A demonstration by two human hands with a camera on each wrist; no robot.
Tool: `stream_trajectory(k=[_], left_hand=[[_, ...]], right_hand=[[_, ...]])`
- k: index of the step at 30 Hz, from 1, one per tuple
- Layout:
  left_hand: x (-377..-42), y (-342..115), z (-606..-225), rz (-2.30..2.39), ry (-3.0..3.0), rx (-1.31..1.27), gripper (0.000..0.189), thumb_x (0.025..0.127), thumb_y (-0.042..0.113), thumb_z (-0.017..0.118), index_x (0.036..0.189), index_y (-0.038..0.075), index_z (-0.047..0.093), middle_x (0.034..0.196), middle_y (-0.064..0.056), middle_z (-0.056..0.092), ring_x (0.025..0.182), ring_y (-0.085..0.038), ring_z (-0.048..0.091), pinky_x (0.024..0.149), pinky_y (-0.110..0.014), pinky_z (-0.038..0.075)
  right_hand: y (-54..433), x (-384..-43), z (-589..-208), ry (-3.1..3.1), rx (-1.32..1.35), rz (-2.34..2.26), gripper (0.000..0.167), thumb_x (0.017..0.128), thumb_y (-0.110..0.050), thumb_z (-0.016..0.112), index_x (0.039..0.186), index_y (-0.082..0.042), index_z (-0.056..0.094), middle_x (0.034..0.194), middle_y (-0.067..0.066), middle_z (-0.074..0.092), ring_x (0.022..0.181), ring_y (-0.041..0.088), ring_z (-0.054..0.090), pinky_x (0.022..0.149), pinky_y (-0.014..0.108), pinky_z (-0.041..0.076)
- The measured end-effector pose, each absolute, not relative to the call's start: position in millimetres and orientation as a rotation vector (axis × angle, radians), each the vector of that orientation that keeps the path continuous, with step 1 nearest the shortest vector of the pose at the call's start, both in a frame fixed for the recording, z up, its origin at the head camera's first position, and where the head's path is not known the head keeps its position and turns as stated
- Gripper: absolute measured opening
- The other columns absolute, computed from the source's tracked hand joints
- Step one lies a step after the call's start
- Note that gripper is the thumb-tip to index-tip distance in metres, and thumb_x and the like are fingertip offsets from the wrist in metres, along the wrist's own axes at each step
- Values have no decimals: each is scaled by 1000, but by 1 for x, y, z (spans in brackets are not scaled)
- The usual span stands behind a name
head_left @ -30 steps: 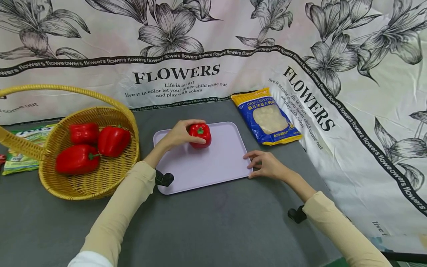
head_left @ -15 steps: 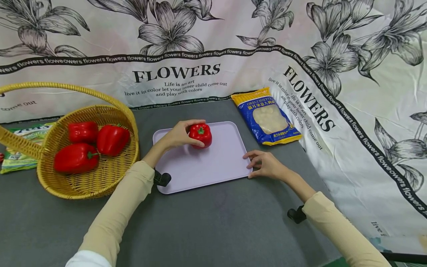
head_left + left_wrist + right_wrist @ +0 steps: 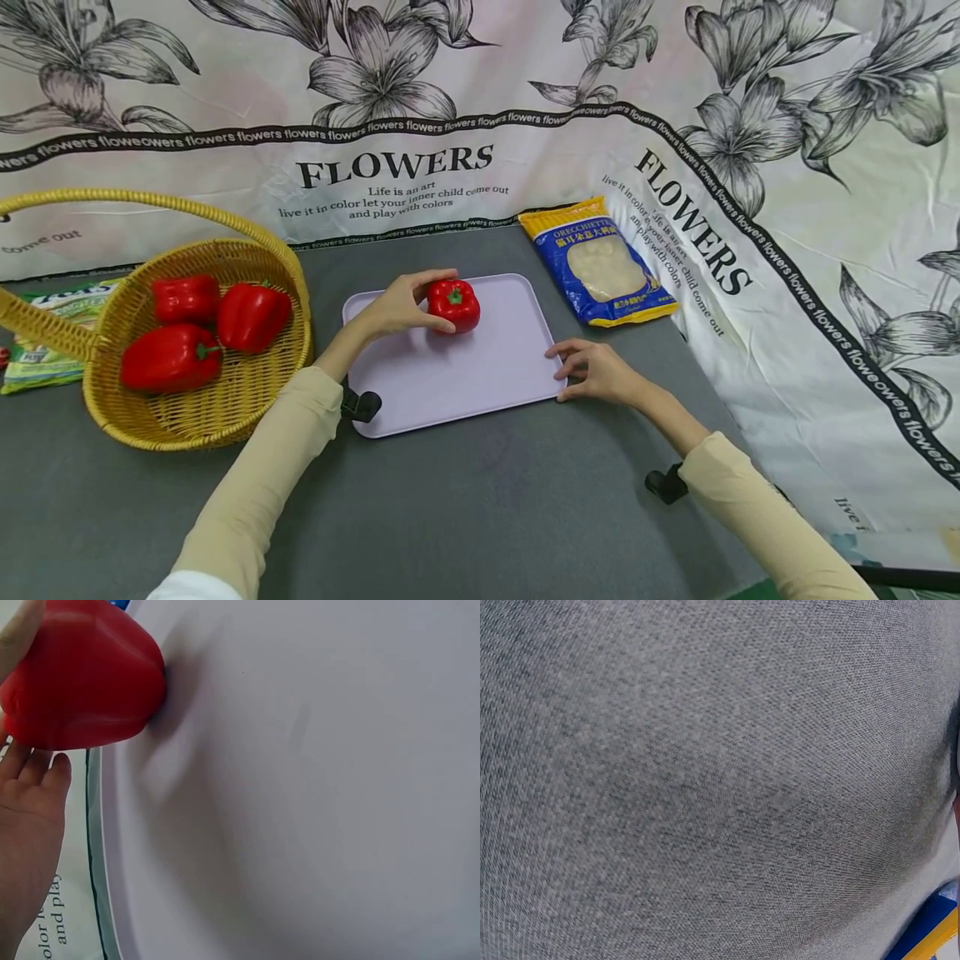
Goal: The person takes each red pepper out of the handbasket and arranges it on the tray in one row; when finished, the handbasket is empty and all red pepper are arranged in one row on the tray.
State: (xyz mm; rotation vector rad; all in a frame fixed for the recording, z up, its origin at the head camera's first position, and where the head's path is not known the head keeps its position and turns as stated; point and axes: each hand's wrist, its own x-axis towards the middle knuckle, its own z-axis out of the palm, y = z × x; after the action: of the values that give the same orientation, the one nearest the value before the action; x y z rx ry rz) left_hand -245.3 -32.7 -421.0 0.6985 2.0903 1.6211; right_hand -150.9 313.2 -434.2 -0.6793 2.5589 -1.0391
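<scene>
My left hand [image 3: 405, 304] has its thumb at the front and its fingers at the back of a red bell pepper [image 3: 453, 306], green stem upward, over the left half of a pale lilac tray [image 3: 487, 375]. In the left wrist view, the thumb overlaps the bell pepper [image 3: 82, 679], while the fingertips [image 3: 58, 769] lie along its lower edge. My right hand [image 3: 600, 371] holds the tray's right edge near its front corner, fingers bent at the rim. The right wrist view shows mostly grey cloth [image 3: 705, 780]; the right hand's grip is hidden there.
Left of the tray stands a yellow wicker basket [image 3: 195, 429] with a tall handle, holding 3 red bell peppers [image 3: 171, 358]. A green packet [image 3: 45, 367] lies behind it. A blue and yellow orecchiette bag [image 3: 607, 267] lies beyond the tray's right side, near the flowered backdrop.
The bell pepper has shifted slightly right on the tray, and its stem has turned a little. My left thumb now covers less of it. My right hand and the tray stay in place.
</scene>
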Motion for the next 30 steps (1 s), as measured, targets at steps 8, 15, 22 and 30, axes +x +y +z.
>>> stream_trajectory(k=[8,15,22,30], left_hand=[[-244,-38,-421,1626,2112,697,75,77,4,78,143,1,42,144,-14,43,135,-27,39,109,-41,33],[-240,-41,-420,1640,2143,689,74,76,4,79,142,1,44,144,-14,44,135,-28,39,109,-41,34],[-239,-43,-420,1625,2171,656,70,77,6,80,139,0,48,142,-15,47,133,-29,42,105,-41,39],[-244,-37,-416,1610,2208,629,69,78,10,80,139,5,50,141,-11,49,132,-26,45,102,-38,42]], right_hand=[[314,-150,-434,2547,-686,-1052,20,69,-7,86,84,-3,74,122,14,60,116,32,53,86,35,53],[314,-150,-435,2552,-701,-1068,20,68,-6,86,84,-3,74,122,15,60,115,33,54,85,34,53],[314,-149,-434,2557,-694,-1086,21,67,-4,86,83,-2,74,121,15,60,115,33,55,85,33,53],[313,-148,-434,2549,-685,-1102,21,67,-2,86,83,0,73,122,16,60,117,33,54,86,32,53]])
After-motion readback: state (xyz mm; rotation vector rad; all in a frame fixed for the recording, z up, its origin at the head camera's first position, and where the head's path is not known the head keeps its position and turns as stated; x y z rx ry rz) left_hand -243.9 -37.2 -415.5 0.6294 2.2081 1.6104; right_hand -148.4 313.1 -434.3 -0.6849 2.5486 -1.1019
